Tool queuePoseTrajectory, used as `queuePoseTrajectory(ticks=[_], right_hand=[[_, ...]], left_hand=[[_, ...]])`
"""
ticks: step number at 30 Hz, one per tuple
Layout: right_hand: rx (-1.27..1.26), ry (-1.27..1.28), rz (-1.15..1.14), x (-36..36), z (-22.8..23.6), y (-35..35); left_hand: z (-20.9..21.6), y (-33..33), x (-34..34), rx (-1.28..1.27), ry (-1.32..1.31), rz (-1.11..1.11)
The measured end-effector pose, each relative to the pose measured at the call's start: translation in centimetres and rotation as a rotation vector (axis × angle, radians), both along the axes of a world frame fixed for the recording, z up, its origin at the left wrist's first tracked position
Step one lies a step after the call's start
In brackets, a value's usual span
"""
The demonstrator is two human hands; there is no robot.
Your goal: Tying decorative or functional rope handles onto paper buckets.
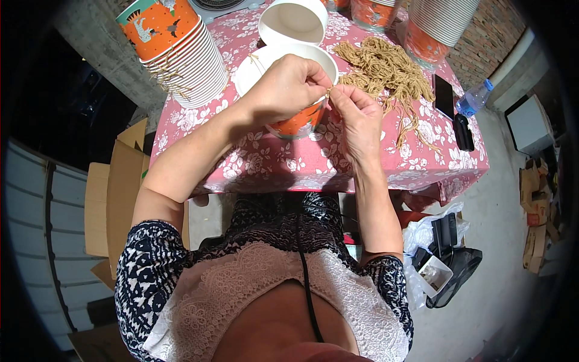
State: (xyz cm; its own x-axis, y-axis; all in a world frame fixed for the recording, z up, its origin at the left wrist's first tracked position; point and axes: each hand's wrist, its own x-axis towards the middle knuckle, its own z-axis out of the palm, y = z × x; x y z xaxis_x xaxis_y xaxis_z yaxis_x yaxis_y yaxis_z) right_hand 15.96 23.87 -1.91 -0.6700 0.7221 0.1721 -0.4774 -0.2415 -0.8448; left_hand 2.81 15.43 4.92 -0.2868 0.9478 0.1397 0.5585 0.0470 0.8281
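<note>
A paper bucket [304, 122], orange outside and white inside, stands upright on the table before me. At its right rim, my left hand [288, 84] and my right hand [360, 117] meet, both closed in a pinch. A small bit of tan cord [329, 93] shows between the fingertips; most of it is hidden by the fingers. A short tan strand also shows at the bucket's left inner wall. Right of the bucket lies a loose heap of tan cords [392, 65], some trailing toward the table's near edge.
A tall stack of nested buckets [193, 66] with cords hanging on it stands left. Another white bucket [294, 23] lies tipped behind. More stacked buckets [443, 24] stand far right. A phone [443, 95] and a water bottle [474, 99] are near the right edge of the pink floral tablecloth [259, 158].
</note>
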Motion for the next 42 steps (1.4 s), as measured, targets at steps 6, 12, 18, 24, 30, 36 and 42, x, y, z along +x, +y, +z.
queuePoseTrajectory(ticks=[6, 12, 18, 24, 30, 36, 42], right_hand=[[0.002, 0.014, -0.003, -0.1, -0.1, -0.1], [0.165, 0.01, -0.099, -0.2, -0.7, -0.2], [0.461, -0.058, -0.303, -0.7, -1.2, -0.4], [0.596, -0.14, -0.405, -0.7, -0.3, -0.3], [0.626, -0.092, -0.417, -1.0, -0.4, -0.4], [0.75, -0.095, -0.503, -0.6, -0.6, -0.3], [0.853, -0.115, -0.505, 0.2, -0.1, -1.0]], left_hand=[[-0.5, -0.1, 0.3, 0.024, 0.133, 0.028], [-0.4, -0.1, 0.7, 0.05, 0.246, 0.045], [-0.2, -0.4, 0.6, 0.088, 0.297, 0.019], [0.4, -0.5, 0.4, 0.043, 0.214, -0.003], [-0.2, -0.1, -0.9, -0.014, 0.023, -0.042], [0.1, -0.1, -0.8, -0.024, -0.154, -0.049], [-0.3, 0.1, -1.0, 0.001, -0.14, -0.055]])
